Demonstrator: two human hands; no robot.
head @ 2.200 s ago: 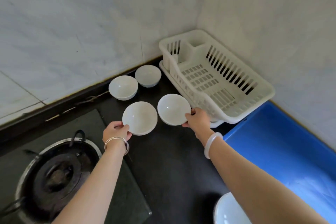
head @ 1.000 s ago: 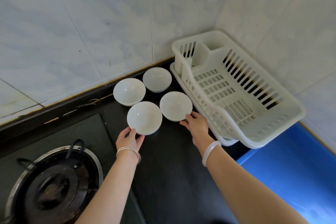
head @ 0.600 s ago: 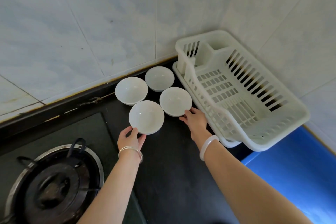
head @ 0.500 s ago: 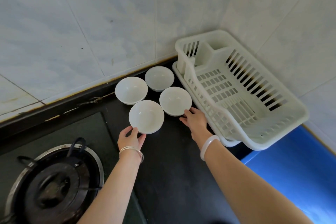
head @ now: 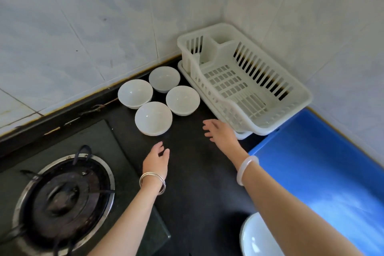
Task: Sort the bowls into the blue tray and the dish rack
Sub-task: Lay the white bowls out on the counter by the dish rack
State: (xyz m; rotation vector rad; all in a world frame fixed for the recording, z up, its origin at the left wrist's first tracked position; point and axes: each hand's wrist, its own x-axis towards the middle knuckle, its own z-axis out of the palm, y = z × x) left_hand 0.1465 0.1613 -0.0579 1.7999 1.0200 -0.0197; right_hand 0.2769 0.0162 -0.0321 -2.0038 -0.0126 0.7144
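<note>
Several small white bowls stand upright in a tight cluster on the black counter: the nearest bowl, one to its right, one at the back left and one at the back. The white dish rack sits in the corner to their right, with nothing in it. The blue tray lies at the right. My left hand hovers open just short of the nearest bowl. My right hand is open between the bowls and the rack. Neither hand touches a bowl.
A gas burner on a dark glass hob fills the lower left. A larger white bowl shows partly at the bottom edge under my right forearm. Tiled walls close the corner behind the bowls and rack.
Both hands have let go of the two front bowls and pulled back toward me. The bowls now rest on the counter in a cluster.
</note>
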